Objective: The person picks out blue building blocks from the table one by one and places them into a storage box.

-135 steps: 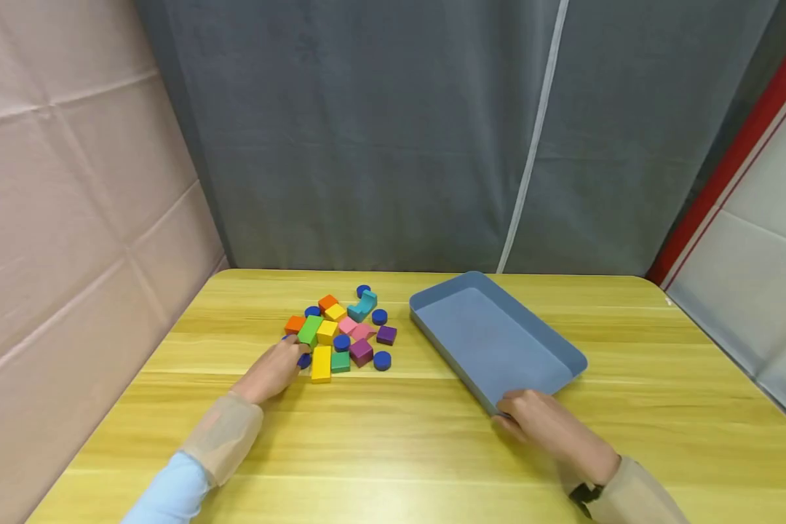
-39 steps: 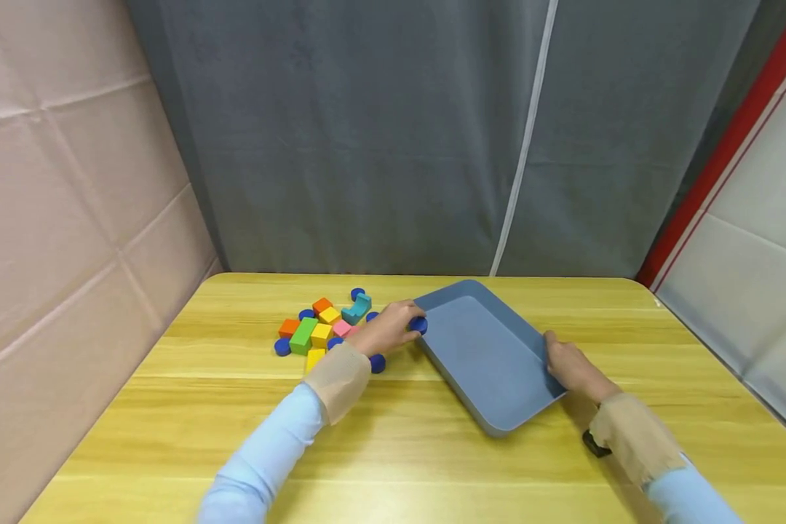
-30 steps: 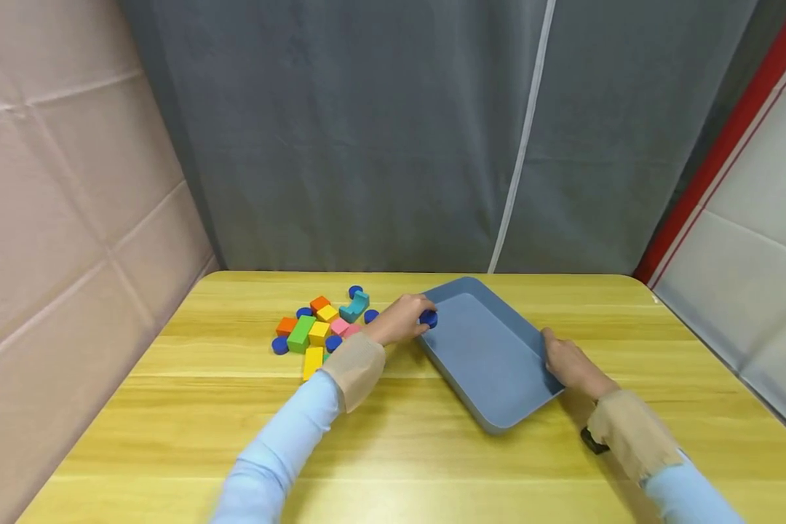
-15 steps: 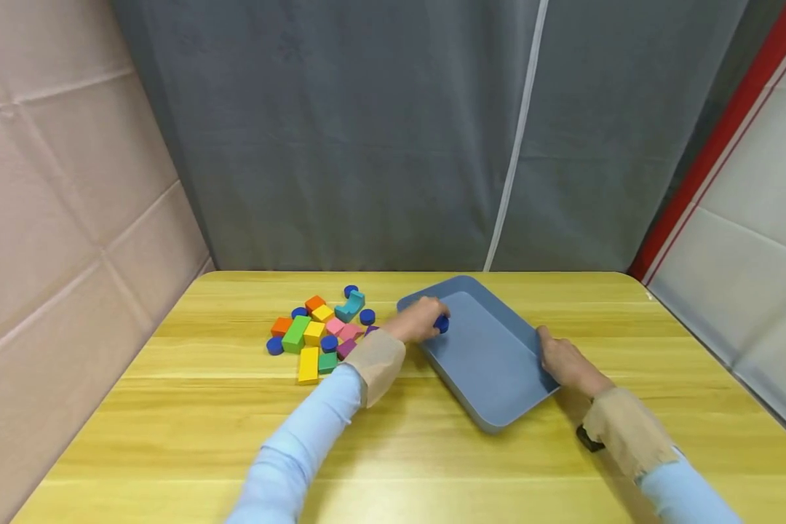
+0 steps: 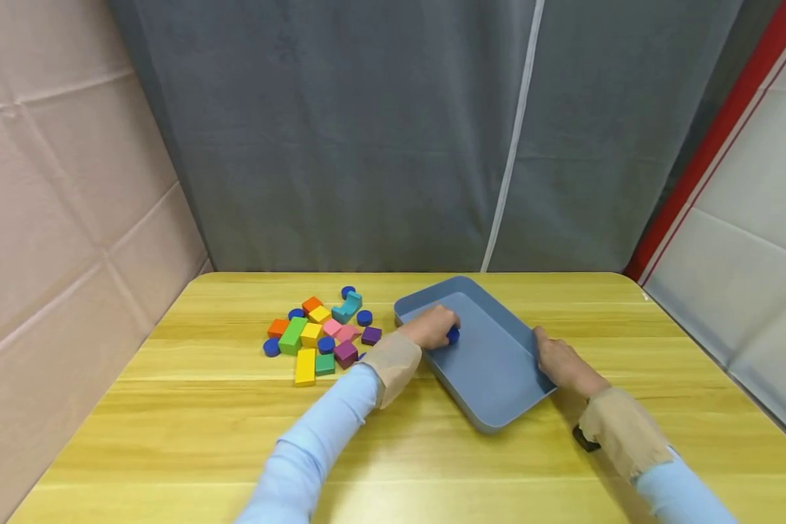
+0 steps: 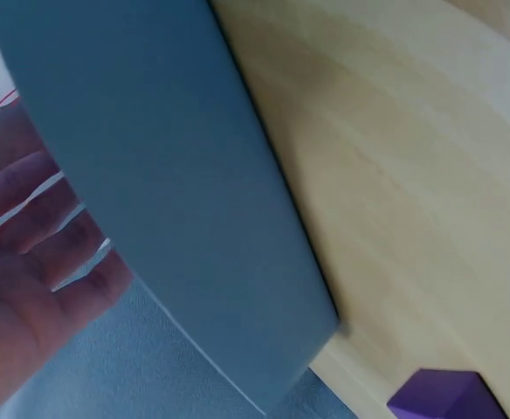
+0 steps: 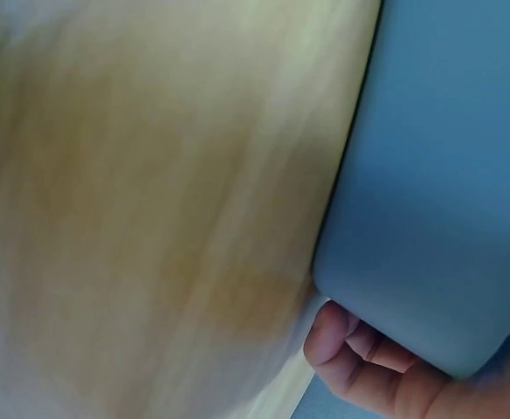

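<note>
My left hand reaches over the left side of the grey-blue tray. It pinches a blue disc low inside, at the fingertips. In the left wrist view, the tray wall stands in front of the left hand and hides its fingertips and the disc. My right hand grips the tray's right side. Seen from the right wrist, the right hand's fingers curl under the tray's outer edge. Whether the disc touches the tray floor, I cannot tell.
Left of the tray lies a loose group of coloured blocks, among them a green block, a yellow block, a purple block and a turquoise curved block. Several more blue discs lie among them. A grey curtain hangs behind the table.
My left hand has gone from the left edge of the blocks to inside the tray, carrying a blue disc. My right hand has shifted from the tray's near end to its right side.
</note>
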Available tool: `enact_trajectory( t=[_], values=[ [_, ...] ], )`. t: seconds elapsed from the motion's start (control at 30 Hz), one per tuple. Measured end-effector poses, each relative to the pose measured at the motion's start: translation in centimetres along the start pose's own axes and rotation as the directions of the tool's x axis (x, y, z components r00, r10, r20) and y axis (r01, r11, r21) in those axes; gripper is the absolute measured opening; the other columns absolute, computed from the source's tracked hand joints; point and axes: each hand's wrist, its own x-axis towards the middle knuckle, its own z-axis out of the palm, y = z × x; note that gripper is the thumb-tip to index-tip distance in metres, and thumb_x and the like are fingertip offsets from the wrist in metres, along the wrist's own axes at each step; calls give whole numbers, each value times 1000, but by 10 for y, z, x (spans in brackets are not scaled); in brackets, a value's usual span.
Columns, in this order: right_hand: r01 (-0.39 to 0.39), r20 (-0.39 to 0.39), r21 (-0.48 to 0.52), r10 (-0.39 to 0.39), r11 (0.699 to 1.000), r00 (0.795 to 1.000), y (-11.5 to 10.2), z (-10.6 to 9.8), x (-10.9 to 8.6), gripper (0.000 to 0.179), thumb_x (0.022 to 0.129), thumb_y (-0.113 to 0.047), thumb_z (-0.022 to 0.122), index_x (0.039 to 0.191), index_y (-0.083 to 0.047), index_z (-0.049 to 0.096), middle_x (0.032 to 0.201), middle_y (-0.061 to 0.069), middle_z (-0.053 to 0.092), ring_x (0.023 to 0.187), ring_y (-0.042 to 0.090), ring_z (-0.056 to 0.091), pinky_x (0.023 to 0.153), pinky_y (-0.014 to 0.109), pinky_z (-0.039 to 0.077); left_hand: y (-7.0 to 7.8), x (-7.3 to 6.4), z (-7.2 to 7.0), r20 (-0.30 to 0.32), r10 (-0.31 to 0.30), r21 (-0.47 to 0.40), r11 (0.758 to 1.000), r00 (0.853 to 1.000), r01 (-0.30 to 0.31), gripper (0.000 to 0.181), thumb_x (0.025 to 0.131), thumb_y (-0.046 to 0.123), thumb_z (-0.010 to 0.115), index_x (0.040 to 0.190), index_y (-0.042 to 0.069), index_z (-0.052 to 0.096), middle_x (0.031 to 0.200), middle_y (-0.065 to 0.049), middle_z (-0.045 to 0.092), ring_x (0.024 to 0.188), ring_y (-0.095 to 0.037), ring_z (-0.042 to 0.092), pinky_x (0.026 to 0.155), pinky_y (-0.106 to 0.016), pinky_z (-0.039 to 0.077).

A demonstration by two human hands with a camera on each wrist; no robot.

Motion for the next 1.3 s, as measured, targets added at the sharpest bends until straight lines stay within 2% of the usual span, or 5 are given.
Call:
enact_trajectory(
  t=[0.5, 0.83, 1.13, 1.3],
  values=[
    [15, 10, -3, -15, 1000, 1000, -2, 0, -1, 31, 80, 8, 45, 107, 10, 30, 59, 11, 45, 50, 20, 47, 45, 31, 40, 10, 4, 9, 62, -34, 0, 999, 997, 34, 29, 78, 3, 63, 107, 7, 64, 104, -7, 63, 93, -16, 58, 78, -21, 46],
    [-9, 31, 1, 9, 1000, 999, -1, 0, -1, 31, 82, 8, 45, 109, 10, 30, 61, 11, 47, 52, 19, 48, 46, 31, 40, 14, 5, 10, 104, -66, -8, 998, 992, 68, 31, 79, 2, 61, 110, 6, 62, 107, -8, 61, 94, -17, 57, 77, -22, 46],
    [-5, 21, 7, 4, 1000, 1000, -1, 0, -2, 27, 82, 7, 43, 106, 9, 31, 59, 10, 45, 50, 19, 47, 45, 31, 39, 11, 0, 9, 70, -15, -30, 999, 997, 17, 36, 79, 12, 67, 113, 4, 59, 111, -8, 60, 99, -16, 57, 80, -20, 45],
    [2, 18, 8, -2, 1000, 1000, -1, -1, -2, 27, 82, 7, 43, 106, 9, 31, 58, 10, 45, 50, 19, 46, 45, 31, 38, 9, -3, 7, 49, -2, -37, 999, 999, 4, 34, 80, 14, 65, 113, 4, 59, 110, -9, 61, 98, -16, 56, 81, -21, 45]
  ],
)
